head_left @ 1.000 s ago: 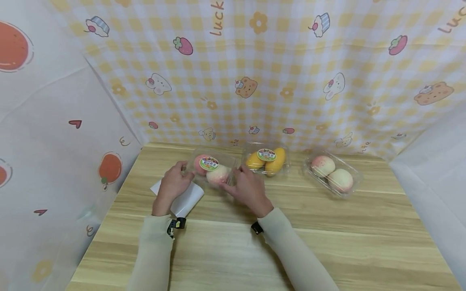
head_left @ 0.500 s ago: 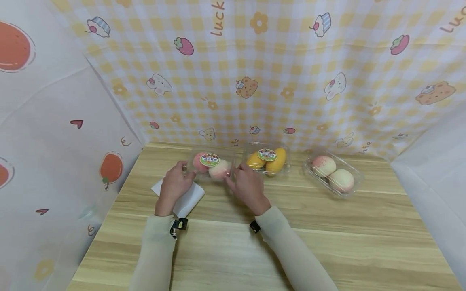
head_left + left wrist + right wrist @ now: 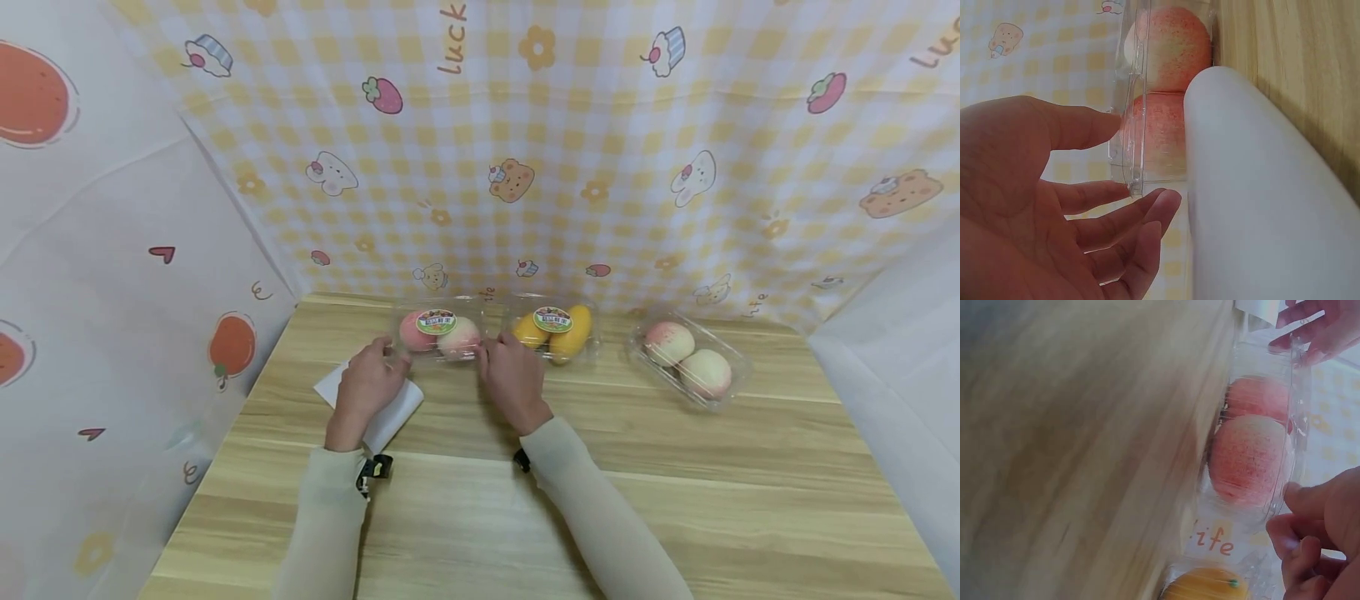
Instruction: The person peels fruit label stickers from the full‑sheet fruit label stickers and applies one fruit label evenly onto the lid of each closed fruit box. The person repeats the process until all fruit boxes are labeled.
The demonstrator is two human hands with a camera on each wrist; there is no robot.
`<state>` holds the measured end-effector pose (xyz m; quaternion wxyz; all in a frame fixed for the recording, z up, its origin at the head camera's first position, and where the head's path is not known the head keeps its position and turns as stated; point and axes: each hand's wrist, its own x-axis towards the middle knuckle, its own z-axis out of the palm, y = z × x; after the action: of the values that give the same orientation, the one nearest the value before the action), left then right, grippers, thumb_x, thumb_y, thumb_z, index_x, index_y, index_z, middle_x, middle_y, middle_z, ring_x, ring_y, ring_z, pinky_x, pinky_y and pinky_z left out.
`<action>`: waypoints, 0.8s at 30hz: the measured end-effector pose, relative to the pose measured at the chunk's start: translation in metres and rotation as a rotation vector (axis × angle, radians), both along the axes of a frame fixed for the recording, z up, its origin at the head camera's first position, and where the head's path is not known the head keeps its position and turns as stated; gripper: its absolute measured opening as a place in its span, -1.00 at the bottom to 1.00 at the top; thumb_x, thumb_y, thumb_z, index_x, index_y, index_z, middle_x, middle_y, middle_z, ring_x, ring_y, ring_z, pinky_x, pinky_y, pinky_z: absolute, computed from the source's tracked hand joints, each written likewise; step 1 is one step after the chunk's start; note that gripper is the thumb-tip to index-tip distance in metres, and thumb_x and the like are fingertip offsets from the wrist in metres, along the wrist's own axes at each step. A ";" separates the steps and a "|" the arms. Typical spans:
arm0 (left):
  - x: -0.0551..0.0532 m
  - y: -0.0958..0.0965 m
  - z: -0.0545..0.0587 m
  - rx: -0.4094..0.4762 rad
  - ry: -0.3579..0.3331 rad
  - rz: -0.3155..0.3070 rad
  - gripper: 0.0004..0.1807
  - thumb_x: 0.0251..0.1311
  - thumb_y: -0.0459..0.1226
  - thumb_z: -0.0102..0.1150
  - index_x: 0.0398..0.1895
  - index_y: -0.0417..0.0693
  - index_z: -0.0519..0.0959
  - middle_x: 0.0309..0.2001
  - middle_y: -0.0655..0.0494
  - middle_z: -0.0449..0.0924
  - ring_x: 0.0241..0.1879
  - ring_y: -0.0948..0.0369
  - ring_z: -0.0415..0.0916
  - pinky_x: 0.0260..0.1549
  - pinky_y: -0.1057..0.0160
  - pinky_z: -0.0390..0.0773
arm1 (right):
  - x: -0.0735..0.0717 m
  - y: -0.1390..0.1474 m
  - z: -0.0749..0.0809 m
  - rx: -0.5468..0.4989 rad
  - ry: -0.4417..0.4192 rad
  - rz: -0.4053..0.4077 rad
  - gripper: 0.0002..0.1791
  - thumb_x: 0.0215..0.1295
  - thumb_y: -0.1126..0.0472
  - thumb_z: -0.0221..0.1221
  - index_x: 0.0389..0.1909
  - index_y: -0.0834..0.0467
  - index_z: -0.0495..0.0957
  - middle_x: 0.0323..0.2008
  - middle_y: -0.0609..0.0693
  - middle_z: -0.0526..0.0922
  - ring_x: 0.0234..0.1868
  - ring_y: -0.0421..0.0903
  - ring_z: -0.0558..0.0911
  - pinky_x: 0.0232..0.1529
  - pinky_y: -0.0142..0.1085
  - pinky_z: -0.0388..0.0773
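A clear plastic box of peaches point(image 3: 438, 329) with a round label stands against the patterned backdrop. At its left corner my left hand point(image 3: 369, 385) holds it lightly, thumb on the front rim and index finger at the end, the other fingers loose, as the left wrist view shows point(image 3: 1029, 181). My right hand point(image 3: 513, 375) pinches the right end of the rim between thumb and curled index finger point(image 3: 1285, 531). A folded white sheet point(image 3: 393, 417) lies under and beside my left hand; in the left wrist view the white sheet point(image 3: 1241, 187) fills the right side.
Just right of the peaches stands a clear box of mangoes point(image 3: 558, 333) with a label. Farther right, a clear box with two pale peaches point(image 3: 686, 358) sits at an angle and shows no label. The wooden table point(image 3: 675, 483) meets fabric walls at the back and sides.
The box of peaches has shifted back towards the backdrop and turned, so its front edge now lies nearly parallel to it. Both hands have moved along with it; the other boxes stay put.
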<state>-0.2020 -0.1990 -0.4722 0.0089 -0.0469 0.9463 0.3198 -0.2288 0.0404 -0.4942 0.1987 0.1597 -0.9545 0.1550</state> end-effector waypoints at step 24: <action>0.004 0.002 -0.001 0.011 0.035 -0.006 -0.32 0.58 -0.07 0.18 0.55 -0.36 0.44 0.32 -0.26 0.66 0.23 -0.27 0.63 0.08 -0.34 0.62 | -0.011 0.001 0.003 0.004 -0.081 -0.047 -0.68 0.67 0.03 0.21 -0.02 0.09 0.89 -0.15 0.10 0.81 -0.39 0.14 0.73 -0.53 0.00 0.63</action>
<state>-0.1978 -0.1971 -0.4733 -0.0064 -0.0385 0.9446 0.3258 -0.2402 0.0412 -0.4912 0.1632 0.1311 -0.9656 0.1545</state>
